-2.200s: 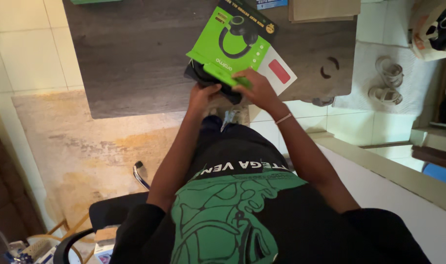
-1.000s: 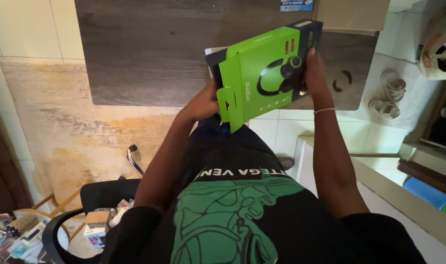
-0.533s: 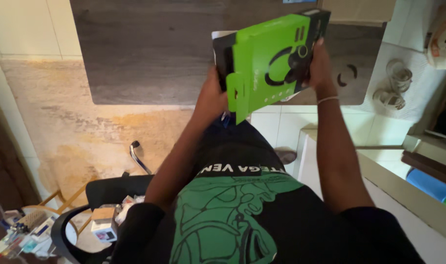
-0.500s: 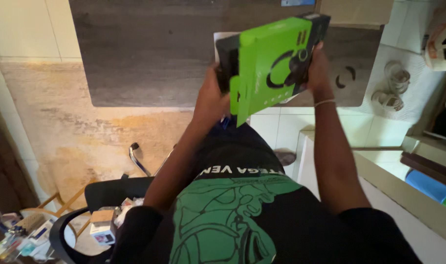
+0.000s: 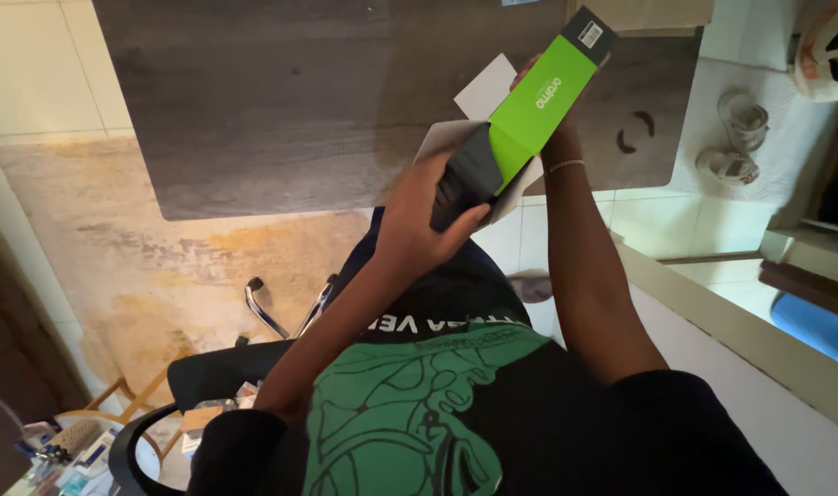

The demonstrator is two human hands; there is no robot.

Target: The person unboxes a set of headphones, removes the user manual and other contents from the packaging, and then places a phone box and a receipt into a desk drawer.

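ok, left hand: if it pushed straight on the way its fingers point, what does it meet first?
The left hand already grips the dark inner sleeve sticking out of the green box. Pushing on, it would probably meet the box's open end and white flaps; the right hand sits behind, mostly hidden. Depth is unclear.

Slim bright-green cardboard box (image 5: 540, 101) in the right hand (image 5: 552, 138): smooth printed card, slight sheen, white uncoated flap above it. Dark inner tray (image 5: 465, 179) under the left hand (image 5: 419, 225) fingers: matt black, looks like plastic or card, cannot tell which. Thin bracelet (image 5: 566, 165) on the right wrist: shiny, metal-like. Grey-brown wood-grain table top (image 5: 281, 101) beyond both hands: matt laminate look, smooth. Black T-shirt with green print (image 5: 419, 413) below the hands: soft cotton-like cloth, print flat and matt. Floor tiles (image 5: 33, 64) left of the hands: glossy cream ceramic.
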